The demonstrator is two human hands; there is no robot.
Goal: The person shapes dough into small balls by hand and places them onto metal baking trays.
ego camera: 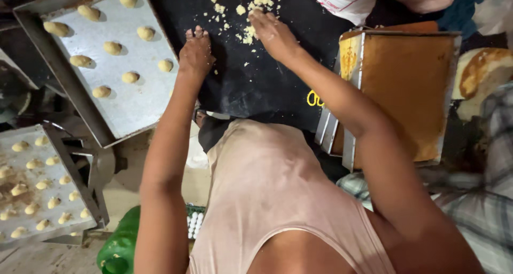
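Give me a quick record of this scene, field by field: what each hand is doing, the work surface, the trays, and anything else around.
left hand: closed, knuckles down on the black mat
right hand: flat, fingers in the dough crumbs
upper tray: metal, left of mat, rows of pale dough pieces
lower tray: metal, lower left, smaller dough pieces, some crumbs
right side: tray with flat brown slab
below: green bottle

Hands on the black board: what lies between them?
In the head view, only bare black board with a few stray crumbs separates the left hand from the right hand. The crumb pile lies beyond them.
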